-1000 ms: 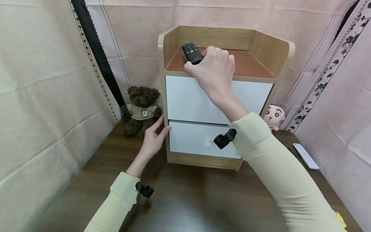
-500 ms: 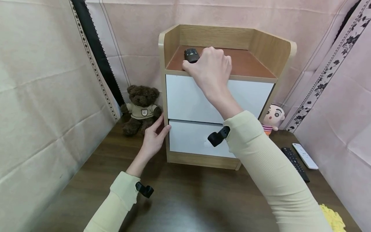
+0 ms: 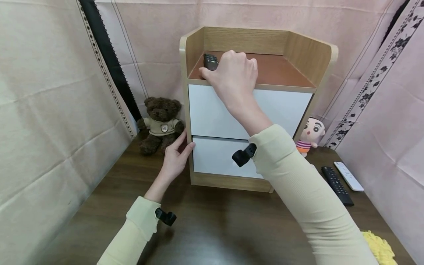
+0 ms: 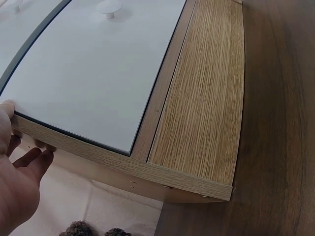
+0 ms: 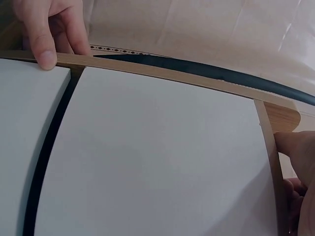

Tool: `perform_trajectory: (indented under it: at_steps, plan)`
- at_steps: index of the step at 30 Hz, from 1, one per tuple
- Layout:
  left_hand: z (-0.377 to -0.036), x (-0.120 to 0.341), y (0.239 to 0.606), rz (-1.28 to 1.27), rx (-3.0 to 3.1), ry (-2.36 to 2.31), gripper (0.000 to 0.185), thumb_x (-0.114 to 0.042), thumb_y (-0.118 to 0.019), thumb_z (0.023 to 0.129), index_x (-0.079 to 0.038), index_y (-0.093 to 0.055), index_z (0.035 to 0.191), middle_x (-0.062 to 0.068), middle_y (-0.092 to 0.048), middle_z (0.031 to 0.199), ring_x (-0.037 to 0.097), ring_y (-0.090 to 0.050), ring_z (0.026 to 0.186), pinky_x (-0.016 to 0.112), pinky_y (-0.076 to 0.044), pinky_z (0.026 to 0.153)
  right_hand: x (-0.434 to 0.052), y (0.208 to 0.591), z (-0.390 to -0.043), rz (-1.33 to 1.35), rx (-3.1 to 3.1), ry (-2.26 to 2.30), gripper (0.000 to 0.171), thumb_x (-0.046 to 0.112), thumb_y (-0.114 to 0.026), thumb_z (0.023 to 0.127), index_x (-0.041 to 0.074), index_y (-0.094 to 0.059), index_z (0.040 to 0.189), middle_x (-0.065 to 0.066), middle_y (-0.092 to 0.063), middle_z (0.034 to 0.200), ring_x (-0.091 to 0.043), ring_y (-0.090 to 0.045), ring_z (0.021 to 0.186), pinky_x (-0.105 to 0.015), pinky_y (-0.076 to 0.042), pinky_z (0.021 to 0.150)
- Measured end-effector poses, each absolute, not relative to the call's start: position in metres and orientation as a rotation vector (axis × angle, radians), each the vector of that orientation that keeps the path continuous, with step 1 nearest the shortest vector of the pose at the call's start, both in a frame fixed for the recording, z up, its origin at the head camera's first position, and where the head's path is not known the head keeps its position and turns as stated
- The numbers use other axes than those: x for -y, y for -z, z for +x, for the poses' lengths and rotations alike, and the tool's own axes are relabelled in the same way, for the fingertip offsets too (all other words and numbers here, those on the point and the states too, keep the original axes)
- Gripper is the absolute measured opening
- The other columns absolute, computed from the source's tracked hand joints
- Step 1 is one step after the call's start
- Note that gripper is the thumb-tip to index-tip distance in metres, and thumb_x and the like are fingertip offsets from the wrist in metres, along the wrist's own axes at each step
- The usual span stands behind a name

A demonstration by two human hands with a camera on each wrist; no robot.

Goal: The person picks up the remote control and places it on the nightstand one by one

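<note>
A small wooden nightstand (image 3: 195, 48) with two white drawers stands on a dark wooden table (image 3: 215, 221). On its red-brown top, near the left wall, my right hand (image 3: 228, 68) curls over a black remote (image 3: 210, 60); only the remote's far end shows past the fingers. In the right wrist view the thumb (image 5: 42, 34) lies on the cabinet's front edge. My left hand (image 3: 177, 154) rests flat with straight fingers against the cabinet's left side, level with the lower drawer (image 3: 215, 156). The left wrist view shows that drawer's front (image 4: 93, 73), its knob (image 4: 109, 7) and the left hand (image 4: 19, 182).
A brown teddy bear (image 3: 161, 123) sits left of the cabinet and a cartoon doll (image 3: 309, 134) sits right of it. A second black remote (image 3: 337, 185) and a white remote (image 3: 348, 176) lie on the table's right side. Something yellow (image 3: 379, 246) is at the bottom right. Cloth walls close in all round.
My right hand has lowered the black remote onto the cabinet top and slid it left toward the side wall. The left hand has stayed on the cabinet's side.
</note>
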State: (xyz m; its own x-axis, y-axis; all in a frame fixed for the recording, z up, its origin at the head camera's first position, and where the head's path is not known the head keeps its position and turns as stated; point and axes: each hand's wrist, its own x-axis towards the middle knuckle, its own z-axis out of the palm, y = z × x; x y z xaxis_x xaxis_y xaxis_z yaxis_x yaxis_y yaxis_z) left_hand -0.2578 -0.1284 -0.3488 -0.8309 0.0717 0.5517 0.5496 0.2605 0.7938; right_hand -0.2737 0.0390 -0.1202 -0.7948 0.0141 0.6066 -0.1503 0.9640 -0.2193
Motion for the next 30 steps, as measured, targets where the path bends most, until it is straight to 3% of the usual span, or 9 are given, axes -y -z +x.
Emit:
perform_trajectory:
  at_steps: [8,10,13,15,17,23,30]
  plan:
    - [-0.257,0.13,0.348,-0.562,2.142,1.572,0.058,-0.009,-0.063,0.104,0.005,-0.037,0.154,0.022,-0.044,0.153,0.034,-0.051,0.135,0.046,-0.048,0.103,-0.041,0.122,-0.268,0.138,2.407,-0.322,0.063,0.07,-0.065,0.089,0.012,-0.056,0.067,-0.003,-0.055,0.068,-0.024,-0.057,0.073,-0.038,-0.042,0.079]
    - [-0.258,0.13,0.348,-0.559,2.144,1.561,0.058,-0.009,-0.063,0.104,0.005,-0.038,0.154,0.022,-0.044,0.153,0.034,-0.051,0.135,0.046,-0.048,0.103,-0.046,0.122,-0.265,0.153,2.388,-0.384,0.059,0.069,-0.066,0.089,0.011,-0.067,0.075,-0.004,-0.064,0.076,-0.025,-0.061,0.08,-0.039,-0.043,0.085]
    - [-0.259,0.13,0.349,-0.561,2.143,1.565,0.058,-0.009,-0.063,0.104,0.004,-0.038,0.154,0.022,-0.044,0.153,0.035,-0.05,0.136,0.046,-0.048,0.103,-0.057,0.119,-0.258,0.159,2.384,-0.472,0.059,0.068,-0.067,0.09,0.011,-0.078,0.1,-0.006,-0.074,0.099,-0.027,-0.064,0.097,-0.04,-0.043,0.093]
    - [-0.26,0.13,0.35,-0.561,2.14,1.573,0.058,-0.009,-0.063,0.104,0.003,-0.037,0.155,0.021,-0.044,0.154,0.034,-0.05,0.136,0.046,-0.048,0.104,-0.066,0.117,-0.254,0.157,2.378,-0.514,0.065,0.068,-0.067,0.089,0.01,-0.078,0.116,-0.007,-0.074,0.112,-0.028,-0.064,0.107,-0.041,-0.044,0.096]
    - [-0.26,0.13,0.351,-0.567,2.135,1.579,0.058,-0.009,-0.063,0.104,0.003,-0.037,0.155,0.021,-0.043,0.154,0.034,-0.049,0.137,0.046,-0.047,0.104,-0.076,0.117,-0.25,0.159,2.354,-0.553,0.066,0.068,-0.067,0.089,0.011,-0.077,0.12,-0.007,-0.074,0.116,-0.028,-0.063,0.111,-0.041,-0.045,0.097]
    - [-0.261,0.129,0.351,-0.569,2.133,1.576,0.058,-0.008,-0.063,0.104,0.003,-0.037,0.155,0.021,-0.045,0.152,0.034,-0.051,0.136,0.046,-0.048,0.104,-0.113,0.131,-0.237,0.263,2.096,-0.722,0.055,0.055,-0.077,0.088,0.006,-0.08,0.11,-0.01,-0.074,0.091,-0.022,-0.063,0.094,-0.034,-0.042,0.098]
    - [-0.258,0.129,0.348,-0.552,2.151,1.571,0.058,-0.009,-0.063,0.104,0.002,-0.037,0.155,0.021,-0.046,0.152,0.033,-0.051,0.135,0.046,-0.048,0.103,-0.161,0.166,-0.228,0.397,1.744,-0.817,0.036,0.031,-0.087,0.084,-0.002,-0.081,0.098,-0.015,-0.071,0.076,0.005,-0.052,0.067,-0.015,-0.042,0.072]
